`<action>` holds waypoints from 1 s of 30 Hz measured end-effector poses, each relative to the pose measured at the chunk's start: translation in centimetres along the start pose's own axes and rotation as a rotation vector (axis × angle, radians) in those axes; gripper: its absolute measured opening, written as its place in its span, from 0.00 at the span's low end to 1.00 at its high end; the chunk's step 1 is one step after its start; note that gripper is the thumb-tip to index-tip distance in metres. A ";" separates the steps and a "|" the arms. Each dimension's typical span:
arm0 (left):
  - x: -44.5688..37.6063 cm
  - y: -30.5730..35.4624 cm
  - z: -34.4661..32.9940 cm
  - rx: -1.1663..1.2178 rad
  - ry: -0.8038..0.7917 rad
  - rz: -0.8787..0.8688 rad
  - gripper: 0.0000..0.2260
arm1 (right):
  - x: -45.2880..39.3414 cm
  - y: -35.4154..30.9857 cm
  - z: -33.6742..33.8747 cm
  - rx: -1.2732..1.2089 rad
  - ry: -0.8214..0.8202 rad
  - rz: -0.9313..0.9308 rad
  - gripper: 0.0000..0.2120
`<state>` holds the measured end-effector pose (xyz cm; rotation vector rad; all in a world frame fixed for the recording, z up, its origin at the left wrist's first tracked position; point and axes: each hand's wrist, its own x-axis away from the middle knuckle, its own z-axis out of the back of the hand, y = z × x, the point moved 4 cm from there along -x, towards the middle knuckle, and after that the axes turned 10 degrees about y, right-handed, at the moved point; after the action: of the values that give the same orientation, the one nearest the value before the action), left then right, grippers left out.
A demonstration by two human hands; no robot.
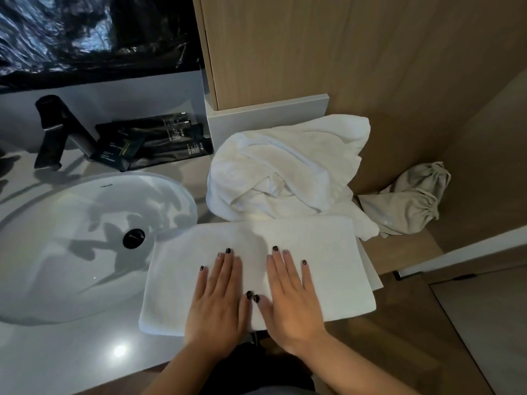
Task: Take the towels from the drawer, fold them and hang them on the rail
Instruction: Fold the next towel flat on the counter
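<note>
Folded towel (299,252): white, one neat rectangle, lying flat on the near right part of the table (85,352); its left end sits just beside the sink (71,223), its right end reaches past the table's edge.

Left hand (218,303): palm down on the folded towel, fingers straight and close together, pressing flat, grasping nothing. Nails dark.

Right hand (291,303): palm down on the same towel just beside the left hand, fingers straight and slightly spread, grasping nothing. The two thumbs nearly meet at the towel's middle.

Loose towels (285,166): white, crumpled heap, directly behind the folded towel and touching its far edge, against the wooden cabinet (313,52).

Cloth bag (407,201): beige, drawstring top, slumped to the right of the heap against the wood panel.

Sink: white oval basin set in the table, left of the towel, with a dark round drain (134,238).

Tap (54,132): black, behind the basin.

Sachets (154,143): several black packets with small print, overlapping, between the tap and the heap of towels.

Black plastic sheet (85,32): glossy, wrinkled, covering the wall above the tap.
</note>
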<state>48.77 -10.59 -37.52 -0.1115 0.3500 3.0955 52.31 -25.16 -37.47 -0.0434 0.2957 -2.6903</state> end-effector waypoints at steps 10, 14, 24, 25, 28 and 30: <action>1.9 -3.7 1.1 -0.092 -0.015 0.126 0.35 | 1.9 8.1 1.5 0.121 -0.020 0.032 0.37; 3.2 -4.7 1.6 -0.107 -0.011 0.251 0.38 | 2.7 11.1 2.1 0.137 -0.057 -0.009 0.38; 5.1 -2.3 1.5 -0.122 -0.008 0.574 0.36 | 3.5 13.6 5.5 0.171 -0.282 0.122 0.35; 5.6 -2.0 1.7 -0.119 -0.019 0.585 0.37 | 3.7 13.1 5.6 0.162 -0.290 0.141 0.36; 6.8 -1.2 2.2 -0.106 -0.084 0.568 0.37 | 4.8 11.4 5.6 0.160 -0.313 0.249 0.35; 7.5 -0.6 2.4 -0.115 -0.113 0.494 0.37 | 5.4 10.1 5.3 0.174 -0.302 0.330 0.36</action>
<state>41.13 -9.31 -35.84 0.1768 0.2230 3.5875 52.07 -37.44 -34.54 -0.3168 -0.0241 -2.3286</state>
